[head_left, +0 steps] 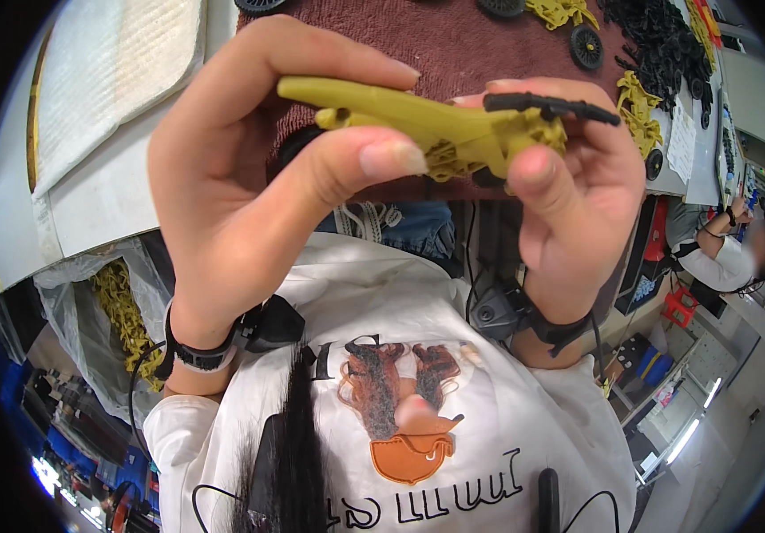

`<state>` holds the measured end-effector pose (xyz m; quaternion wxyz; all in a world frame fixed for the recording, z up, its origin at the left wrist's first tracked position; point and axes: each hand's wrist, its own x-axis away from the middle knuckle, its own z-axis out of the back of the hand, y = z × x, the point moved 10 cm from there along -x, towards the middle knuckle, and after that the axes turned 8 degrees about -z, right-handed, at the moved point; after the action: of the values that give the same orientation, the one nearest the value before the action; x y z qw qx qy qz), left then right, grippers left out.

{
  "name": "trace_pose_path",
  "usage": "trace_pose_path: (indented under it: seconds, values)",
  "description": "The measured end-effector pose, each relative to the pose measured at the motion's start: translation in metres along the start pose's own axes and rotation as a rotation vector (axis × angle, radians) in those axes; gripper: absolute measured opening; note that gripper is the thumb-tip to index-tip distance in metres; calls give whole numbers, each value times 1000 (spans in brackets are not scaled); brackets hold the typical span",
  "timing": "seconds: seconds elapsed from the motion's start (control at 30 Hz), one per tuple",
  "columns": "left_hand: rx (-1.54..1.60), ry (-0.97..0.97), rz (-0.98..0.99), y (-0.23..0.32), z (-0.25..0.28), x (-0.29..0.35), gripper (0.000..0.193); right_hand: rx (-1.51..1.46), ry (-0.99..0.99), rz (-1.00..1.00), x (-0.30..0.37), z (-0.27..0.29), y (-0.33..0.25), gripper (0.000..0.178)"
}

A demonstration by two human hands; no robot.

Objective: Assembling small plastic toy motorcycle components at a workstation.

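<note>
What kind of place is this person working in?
Most likely a small toy assembly workshop. Both hands, the left hand and the right hand, hold a yellow plastic part; loose black wheels and more yellow parts lie on the maroon work mat.

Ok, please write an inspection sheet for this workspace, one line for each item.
Surface: maroon cloth on the bench.
Job's things: yellow part with a black piece on top.
Clutter: black wheels, yellow parts, black parts, bag of yellow parts.
Hands: left hand and right hand both grip the yellow part.
Cables: black wires from the wrist bands.
Surroundings: another person at right.
</note>
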<state>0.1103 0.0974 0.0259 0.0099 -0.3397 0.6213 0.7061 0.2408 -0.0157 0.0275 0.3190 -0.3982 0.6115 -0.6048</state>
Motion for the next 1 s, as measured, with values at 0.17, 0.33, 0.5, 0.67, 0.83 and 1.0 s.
trace_pose_path:
  seconds: [0.17,0.33,0.5,0.67,0.83,1.0]
  values:
    - [281,247,534,-14,-17,6,73,-217,-55,-67,-4,9,12,45]
    - [94,118,374,-10,-24,3,50,-498,-27,-141,-6,6,22,41]
    - [10,176,291,-6,-19,4,39,-100,-87,-34,-2,-3,14,55]
    - [65,193,175,-4,-19,7,35,-30,-44,91,1,-13,1,46]
    - [-143,175,-49,10,-17,14,35,325,-98,242,2,-28,-17,50]
    - [-344,143,-242,26,-18,11,20,434,-81,474,11,-35,-27,44]
